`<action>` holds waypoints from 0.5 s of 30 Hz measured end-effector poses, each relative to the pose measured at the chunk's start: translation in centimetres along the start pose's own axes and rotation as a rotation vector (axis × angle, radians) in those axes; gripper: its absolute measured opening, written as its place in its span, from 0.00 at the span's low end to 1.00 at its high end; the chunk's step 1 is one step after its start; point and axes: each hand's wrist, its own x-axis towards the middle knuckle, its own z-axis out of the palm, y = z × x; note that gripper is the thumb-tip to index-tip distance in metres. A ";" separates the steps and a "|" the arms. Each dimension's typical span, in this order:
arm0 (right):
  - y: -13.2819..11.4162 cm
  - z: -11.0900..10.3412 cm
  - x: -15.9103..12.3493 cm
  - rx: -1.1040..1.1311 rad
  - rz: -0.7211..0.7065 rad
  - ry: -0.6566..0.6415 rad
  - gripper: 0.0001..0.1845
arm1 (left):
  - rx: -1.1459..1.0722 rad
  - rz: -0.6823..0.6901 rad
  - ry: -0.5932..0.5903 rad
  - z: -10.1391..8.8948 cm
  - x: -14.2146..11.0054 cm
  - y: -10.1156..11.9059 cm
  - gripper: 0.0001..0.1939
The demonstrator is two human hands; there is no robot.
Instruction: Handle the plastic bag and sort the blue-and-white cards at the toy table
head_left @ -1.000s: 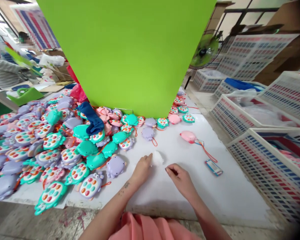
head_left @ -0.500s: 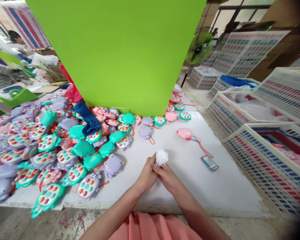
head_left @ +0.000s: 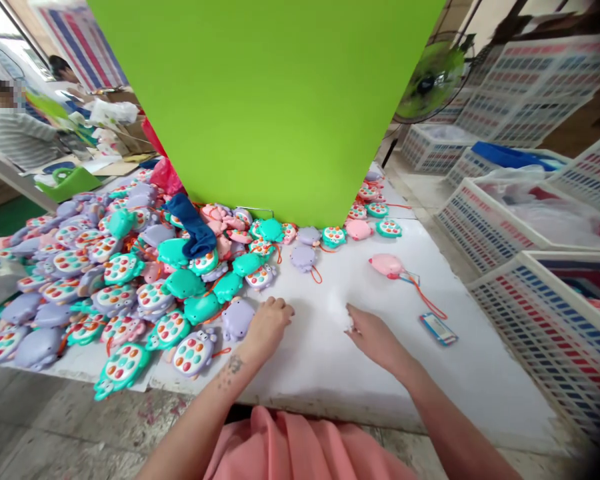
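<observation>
My right hand (head_left: 373, 335) pinches a white fluffy wad (head_left: 341, 319) over the white tabletop; the wad is blurred and blends with the surface. Off to the left, my left hand (head_left: 274, 323) is seen from the back, its fingers loosely bent and somewhat apart, with nothing visible in it. Just beside that hand lies a lilac animal-shaped toy (head_left: 237, 319). A pink toy (head_left: 387, 265) with an orange cord and a small tag lies beyond my right hand. Nearer to it on the right is a blue-and-white card (head_left: 439, 329).
A large pile of teal, lilac and pink toys (head_left: 153, 293) covers the left side, with a dark blue cloth (head_left: 193, 227) on top. A tall green panel (head_left: 275, 107) stands at the back. White crates (head_left: 540, 313) line the right; a fan (head_left: 433, 80) stands behind. Co-workers sit far left.
My hands, together around the white wad before, have parted. The left has moved left toward the lilac toy; the right has moved right with the wad. The view has shifted slightly.
</observation>
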 end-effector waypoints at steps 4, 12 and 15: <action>0.4 0.5 -0.3 -0.468 -0.172 -0.217 0.12 | 0.309 -0.052 -0.041 -0.2 1.1 -2.3 0.11; 1.6 -0.8 -0.7 -0.506 -0.135 -0.204 0.09 | 0.358 -0.003 -0.100 1.1 2.4 -3.9 0.10; 3.1 -1.9 -0.9 -0.410 -0.061 -0.110 0.08 | 0.364 0.025 -0.077 1.7 2.3 -2.8 0.13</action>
